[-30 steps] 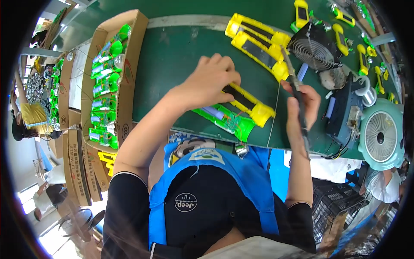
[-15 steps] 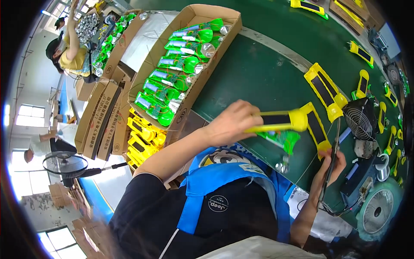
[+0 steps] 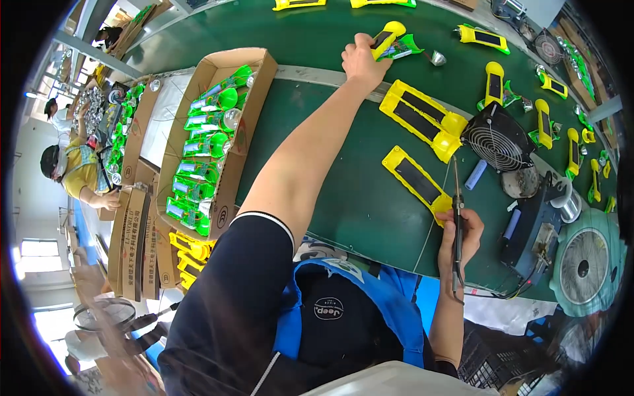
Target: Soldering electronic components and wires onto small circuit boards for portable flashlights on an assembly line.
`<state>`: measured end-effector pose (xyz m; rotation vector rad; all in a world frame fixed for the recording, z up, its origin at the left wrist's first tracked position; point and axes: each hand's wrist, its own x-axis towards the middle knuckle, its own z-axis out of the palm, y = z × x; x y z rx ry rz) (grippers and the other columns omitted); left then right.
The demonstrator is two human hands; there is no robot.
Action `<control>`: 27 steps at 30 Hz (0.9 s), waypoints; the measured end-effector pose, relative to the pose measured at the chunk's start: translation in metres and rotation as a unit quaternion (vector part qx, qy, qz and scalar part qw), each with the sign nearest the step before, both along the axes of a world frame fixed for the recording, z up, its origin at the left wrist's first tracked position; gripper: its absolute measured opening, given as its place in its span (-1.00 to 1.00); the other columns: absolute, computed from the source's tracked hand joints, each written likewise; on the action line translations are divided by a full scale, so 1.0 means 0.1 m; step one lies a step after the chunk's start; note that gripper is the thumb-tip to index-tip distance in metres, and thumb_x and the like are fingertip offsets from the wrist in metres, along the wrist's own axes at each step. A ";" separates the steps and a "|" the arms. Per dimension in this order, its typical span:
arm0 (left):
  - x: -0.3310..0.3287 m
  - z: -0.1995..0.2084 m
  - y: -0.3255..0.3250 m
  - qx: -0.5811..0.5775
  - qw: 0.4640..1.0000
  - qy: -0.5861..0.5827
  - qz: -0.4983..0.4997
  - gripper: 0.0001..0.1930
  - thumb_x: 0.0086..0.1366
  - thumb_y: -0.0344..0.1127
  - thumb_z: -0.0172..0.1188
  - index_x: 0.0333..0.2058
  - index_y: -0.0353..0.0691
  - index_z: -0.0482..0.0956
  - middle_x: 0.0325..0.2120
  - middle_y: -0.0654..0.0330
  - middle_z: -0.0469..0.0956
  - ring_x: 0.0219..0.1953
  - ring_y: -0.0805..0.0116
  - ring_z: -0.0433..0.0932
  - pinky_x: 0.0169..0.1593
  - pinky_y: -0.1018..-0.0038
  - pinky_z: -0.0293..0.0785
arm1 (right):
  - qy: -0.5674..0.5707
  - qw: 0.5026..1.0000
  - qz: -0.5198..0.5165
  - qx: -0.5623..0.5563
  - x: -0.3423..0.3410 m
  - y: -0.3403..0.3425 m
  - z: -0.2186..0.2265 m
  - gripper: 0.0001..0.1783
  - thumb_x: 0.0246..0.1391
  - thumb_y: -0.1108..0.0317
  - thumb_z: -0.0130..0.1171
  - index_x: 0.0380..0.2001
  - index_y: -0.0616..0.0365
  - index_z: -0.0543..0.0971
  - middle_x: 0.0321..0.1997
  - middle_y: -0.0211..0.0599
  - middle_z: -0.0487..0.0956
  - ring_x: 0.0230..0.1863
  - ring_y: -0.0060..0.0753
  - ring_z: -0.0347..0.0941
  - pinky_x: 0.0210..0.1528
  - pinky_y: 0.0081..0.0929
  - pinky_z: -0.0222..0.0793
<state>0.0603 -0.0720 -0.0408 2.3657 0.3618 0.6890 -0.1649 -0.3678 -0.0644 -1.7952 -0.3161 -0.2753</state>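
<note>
Across the green worktop, nearest, the curled right hand grips one soldering iron beside one yellow housing; beyond lie two paired housings; farther, the outstretched left hand grips one yellow-and-green lamp past one grey rail.

On our right we had a teal fan, with a black crate nearby. Off to our left we saw brown cartons, a dark fan, bright windows and a co-worker in a yellow top.
</note>
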 end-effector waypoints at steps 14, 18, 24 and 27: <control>-4.05 1.53 2.25 0.245 0.917 0.314 0.013 -0.89 0.09 -0.36 0.21 -0.36 -0.12 0.64 -0.44 0.15 0.59 -0.29 0.15 0.56 -0.17 0.28 0.47 | -0.103 0.993 0.014 -0.061 -0.08 -0.09 -0.01 -0.63 0.26 0.29 -0.03 0.05 0.20 0.22 -0.07 0.03 0.49 0.03 -0.19 0.43 0.20 -0.23 0.21; -4.30 1.22 2.43 0.257 0.888 0.369 -0.093 -0.69 0.00 -0.45 0.24 -0.21 -0.10 0.58 -0.19 0.23 0.46 -0.02 0.20 0.35 0.04 0.29 0.29 | -0.063 0.987 0.089 -0.118 -0.07 0.16 0.15 -0.62 0.27 0.22 -0.04 0.03 0.20 0.23 -0.08 0.01 0.50 0.04 -0.20 0.43 0.22 -0.26 0.15; -4.26 1.17 2.60 0.243 0.887 0.354 -0.169 -0.61 0.02 -0.37 0.31 -0.12 0.06 0.54 -0.17 0.18 0.42 0.02 0.14 0.33 0.00 0.24 0.31 | -0.008 0.995 0.079 -0.058 0.08 0.45 0.17 -0.65 0.28 0.32 -0.11 0.08 0.22 0.23 -0.07 -0.06 0.49 0.04 -0.24 0.39 0.20 -0.27 0.16; -4.22 1.31 2.65 0.192 0.917 0.302 -0.175 -0.61 0.06 -0.38 0.29 -0.08 -0.07 0.50 -0.16 0.15 0.47 -0.02 0.14 0.41 0.03 0.25 0.32 | -0.024 0.995 0.090 -0.023 0.32 0.40 0.03 -0.66 0.28 0.31 -0.10 0.06 0.21 0.25 -0.08 -0.04 0.49 0.02 -0.27 0.41 0.20 -0.30 0.15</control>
